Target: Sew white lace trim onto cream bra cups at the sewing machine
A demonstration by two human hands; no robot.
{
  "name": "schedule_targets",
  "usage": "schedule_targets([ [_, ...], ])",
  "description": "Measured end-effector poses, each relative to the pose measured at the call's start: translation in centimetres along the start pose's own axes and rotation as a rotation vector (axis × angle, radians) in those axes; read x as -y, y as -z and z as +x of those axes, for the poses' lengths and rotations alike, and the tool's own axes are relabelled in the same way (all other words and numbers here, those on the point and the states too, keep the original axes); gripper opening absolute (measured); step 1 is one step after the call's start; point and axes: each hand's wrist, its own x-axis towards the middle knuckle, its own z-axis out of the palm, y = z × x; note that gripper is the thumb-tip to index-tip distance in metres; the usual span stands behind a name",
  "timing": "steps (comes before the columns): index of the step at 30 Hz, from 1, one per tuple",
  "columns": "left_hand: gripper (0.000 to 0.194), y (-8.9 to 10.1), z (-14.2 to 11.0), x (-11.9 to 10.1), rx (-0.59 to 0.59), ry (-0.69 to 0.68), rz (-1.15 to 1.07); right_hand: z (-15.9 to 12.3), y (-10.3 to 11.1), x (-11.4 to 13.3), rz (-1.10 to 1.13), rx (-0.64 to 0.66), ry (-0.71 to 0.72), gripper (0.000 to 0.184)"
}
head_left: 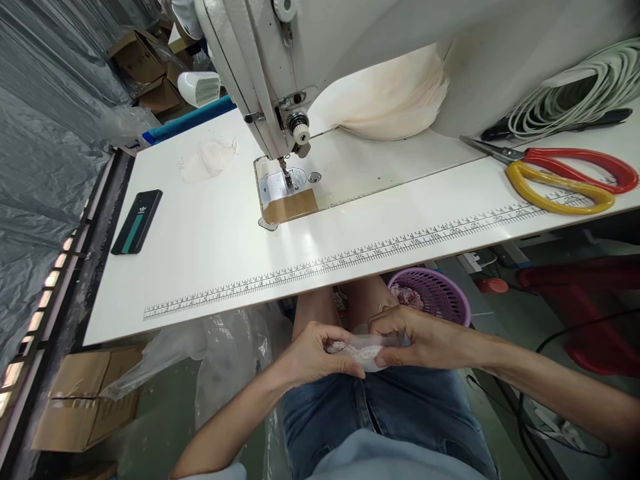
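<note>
Forward-left of the grip, a dark phone-like object point(137, 223) lies on the table point(200, 240), apparently parked clear of the needle. Directly ahead of the grip stands the sewing machine point(345, 40). The left hand point(323, 353) pinches one end of a white piece with a scalloped edge point(369, 351), held above the lap; the right hand point(413, 340) pinches the other, presumably keeping the edge spread between the thumbs. Right of the grip, scissors point(525, 159) lie farther forward, seemingly within right-arm reach.

A ruler scale point(360, 255) on the white tabletop point(200, 233) reads 16, 17, 18; a trefoil logo point(143, 210) marks the black phone point(129, 230).
</note>
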Motion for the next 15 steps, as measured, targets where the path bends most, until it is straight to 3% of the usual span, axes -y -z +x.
schedule_targets([
  [5, 0.018, -0.2, 0.2, -0.2, -0.025, -0.026, 0.007, -0.2, 0.1, 0.8, -0.01, 0.006, 0.002, 0.018],
  [11, 0.02, 0.4, -0.1, 0.6, -0.038, -0.017, 0.004, -0.4, 0.3, 0.9, 0.019, 0.034, -0.001, 0.014],
  [15, 0.021, 0.7, -0.2, 1.0, -0.027, -0.024, 0.0, -0.4, 0.2, 0.6, 0.056, 0.04, 0.015, 0.024],
])
